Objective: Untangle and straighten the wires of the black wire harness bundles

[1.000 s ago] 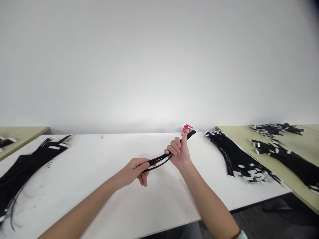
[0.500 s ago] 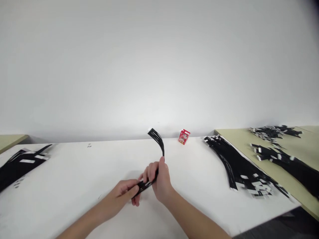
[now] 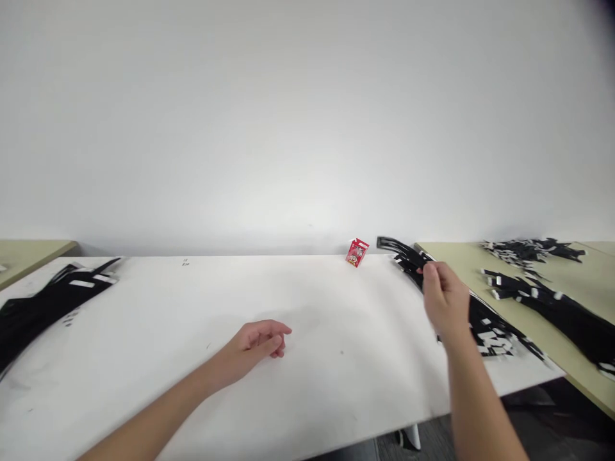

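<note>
My right hand (image 3: 446, 299) is closed round a bundle of black strips (image 3: 401, 246), whose far end sticks out to the left. Beneath and beside it lies a larger pile of black strips with white ends (image 3: 492, 336) on the right side of the white table. My left hand (image 3: 263, 339) is over the middle of the table, fingers loosely curled and apart, holding nothing.
Black strips (image 3: 43, 307) lie at the left of the white table (image 3: 307, 397). A red packet (image 3: 356, 252) is by the wall (image 3: 307, 128). More black strips (image 3: 562, 310) lie on the yellowish table (image 3: 590, 282) at right.
My right hand has moved right with the bundle, from the middle to over the right pile. My left hand has let go of the bundle and opened. The view has shifted slightly.
</note>
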Available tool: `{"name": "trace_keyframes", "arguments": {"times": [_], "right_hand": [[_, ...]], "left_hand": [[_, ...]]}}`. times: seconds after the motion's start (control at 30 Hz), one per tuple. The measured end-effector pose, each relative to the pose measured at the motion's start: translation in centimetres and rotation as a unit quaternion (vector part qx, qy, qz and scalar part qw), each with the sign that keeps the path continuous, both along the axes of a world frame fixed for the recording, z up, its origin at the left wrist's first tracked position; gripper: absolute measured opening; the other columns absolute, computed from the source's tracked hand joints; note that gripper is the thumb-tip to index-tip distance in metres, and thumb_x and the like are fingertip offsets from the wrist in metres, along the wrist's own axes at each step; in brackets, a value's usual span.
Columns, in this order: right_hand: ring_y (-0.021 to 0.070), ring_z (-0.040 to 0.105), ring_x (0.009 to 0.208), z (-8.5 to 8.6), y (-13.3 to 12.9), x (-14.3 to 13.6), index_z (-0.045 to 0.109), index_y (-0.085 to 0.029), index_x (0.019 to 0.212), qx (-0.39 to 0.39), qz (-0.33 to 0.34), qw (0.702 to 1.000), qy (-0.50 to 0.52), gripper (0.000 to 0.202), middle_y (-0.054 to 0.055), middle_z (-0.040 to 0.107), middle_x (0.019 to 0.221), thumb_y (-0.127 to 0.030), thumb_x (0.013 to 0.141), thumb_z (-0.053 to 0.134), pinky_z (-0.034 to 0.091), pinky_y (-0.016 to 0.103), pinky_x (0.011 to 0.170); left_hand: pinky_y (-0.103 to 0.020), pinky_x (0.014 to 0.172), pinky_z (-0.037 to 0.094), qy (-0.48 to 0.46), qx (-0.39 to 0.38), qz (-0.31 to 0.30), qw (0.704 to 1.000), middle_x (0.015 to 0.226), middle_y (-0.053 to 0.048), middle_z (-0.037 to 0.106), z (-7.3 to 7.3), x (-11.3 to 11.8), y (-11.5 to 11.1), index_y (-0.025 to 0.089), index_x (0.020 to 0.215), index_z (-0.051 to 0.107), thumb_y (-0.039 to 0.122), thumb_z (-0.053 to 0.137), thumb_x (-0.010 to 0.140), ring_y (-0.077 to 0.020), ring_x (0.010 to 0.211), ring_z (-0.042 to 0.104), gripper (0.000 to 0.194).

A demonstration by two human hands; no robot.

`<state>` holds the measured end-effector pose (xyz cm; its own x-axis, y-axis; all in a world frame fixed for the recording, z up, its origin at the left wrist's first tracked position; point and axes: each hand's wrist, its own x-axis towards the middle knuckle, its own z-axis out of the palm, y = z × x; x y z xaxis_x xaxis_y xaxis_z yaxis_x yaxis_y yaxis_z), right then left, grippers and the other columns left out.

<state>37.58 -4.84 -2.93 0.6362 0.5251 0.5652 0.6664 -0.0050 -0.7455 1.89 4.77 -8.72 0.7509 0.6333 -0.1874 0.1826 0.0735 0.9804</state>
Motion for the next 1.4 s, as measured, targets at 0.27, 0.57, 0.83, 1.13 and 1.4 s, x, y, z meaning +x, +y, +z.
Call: {"name": "trace_keyframes", "arguments": {"times": [0.27,0.57,0.83,1.13,1.4], "right_hand": [[0.0216,0.052,0.063,0.6,-1.1,13.0,0.057,-0.019,0.098,-0.237,-0.124,0.958,-0.101,0.032,0.006,0.058,0.066,-0.042,0.091,0.036,0.036,0.033,0.066],[0.0280,0.060,0.064,-1.3,3.8,18.5,0.059,-0.018,0.093,-0.443,-0.148,0.868,-0.170,0.030,0.018,0.065,0.076,-0.039,0.093,0.038,0.040,0.040,0.064],[0.0369,0.066,0.077,-2.5,2.3,15.3,0.059,-0.012,0.103,-0.512,-0.161,0.808,-0.244,0.037,0.021,0.065,0.075,-0.046,0.089,0.053,0.041,0.046,0.068],[0.0263,0.060,0.058,3.5,-1.1,1.1,0.054,-0.018,0.106,-0.390,-0.189,0.860,-0.268,0.048,0.011,0.062,0.065,-0.055,0.096,0.025,0.033,0.031,0.052],[0.0150,0.056,0.050,4.5,-3.3,-16.4,0.044,-0.022,0.094,-0.324,0.322,0.865,-0.206,0.021,-0.003,0.058,0.059,-0.036,0.100,0.029,0.029,0.022,0.046]], "left_hand": [[-0.034,0.091,0.046,0.012,0.002,-0.020,1.000,0.084,-0.003,0.058,0.7,-0.1,-0.5,0.019,0.107,0.064,0.049,0.056,0.086,-0.0160,0.087,0.057,0.037],[-0.033,0.088,0.044,0.043,-0.010,-0.025,0.999,0.089,-0.003,0.058,-0.7,-0.6,-0.1,0.022,0.110,0.063,0.051,0.055,0.086,-0.0168,0.088,0.055,0.038],[-0.032,0.088,0.045,0.028,-0.003,-0.025,0.999,0.087,-0.003,0.058,0.1,-0.2,0.0,0.021,0.110,0.062,0.048,0.054,0.087,-0.0159,0.087,0.056,0.037],[-0.037,0.093,0.048,0.046,0.419,0.073,0.904,0.124,-0.012,0.054,2.1,1.5,-2.1,0.025,0.131,0.049,0.036,0.047,0.093,-0.0222,0.109,0.056,0.039],[-0.031,0.069,0.050,0.108,0.858,0.221,0.450,0.063,-0.001,0.059,9.0,4.7,-3.2,0.014,0.093,0.061,0.028,0.060,0.088,-0.0138,0.059,0.060,0.015]]}}
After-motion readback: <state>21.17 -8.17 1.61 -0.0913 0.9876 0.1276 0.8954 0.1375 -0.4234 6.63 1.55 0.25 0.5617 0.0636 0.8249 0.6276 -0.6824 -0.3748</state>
